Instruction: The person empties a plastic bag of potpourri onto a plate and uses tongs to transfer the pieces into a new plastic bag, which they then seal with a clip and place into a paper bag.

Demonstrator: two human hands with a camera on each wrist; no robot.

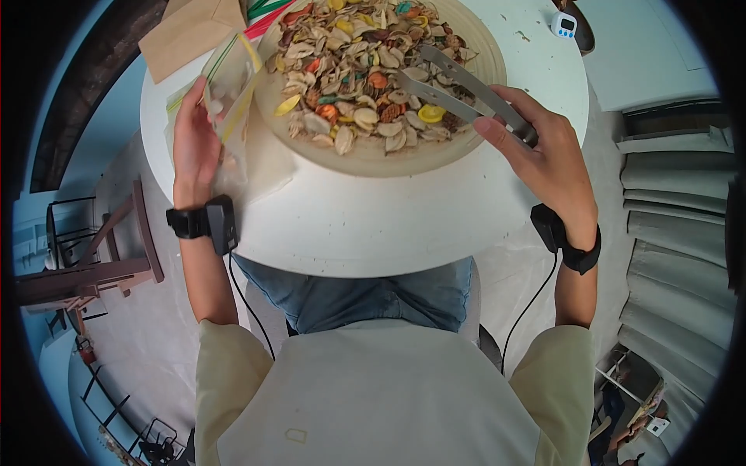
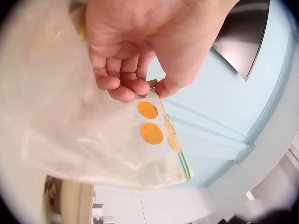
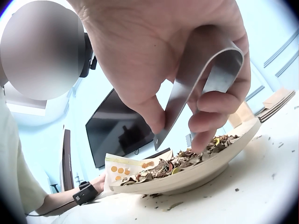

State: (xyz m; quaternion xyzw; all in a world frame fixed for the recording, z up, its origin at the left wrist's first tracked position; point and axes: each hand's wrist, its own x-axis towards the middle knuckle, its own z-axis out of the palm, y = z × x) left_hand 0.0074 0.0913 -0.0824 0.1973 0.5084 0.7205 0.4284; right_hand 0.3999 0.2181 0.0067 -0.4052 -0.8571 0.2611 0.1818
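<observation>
My left hand (image 1: 196,146) pinches the edge of a clear zip bag (image 2: 74,135) with orange dots and a green zip line, thumb on one side and curled fingers on the other. The bag stands at the left rim of a large round cream plate (image 1: 373,168), its mouth spread. Dried potpourri (image 1: 353,78), with tan, orange, yellow and green pieces, is heaped on the plate. In my right hand (image 1: 550,147) are metal tongs (image 3: 187,79), gripped between thumb and fingers. Their two arms stand apart, tips over the right part of the potpourri.
A brown paper bag (image 1: 190,35) lies at the back left, beside red and green strips (image 1: 264,19). At the back right is a small white timer (image 1: 565,26). Crumbs are scattered on the round white table (image 1: 350,233).
</observation>
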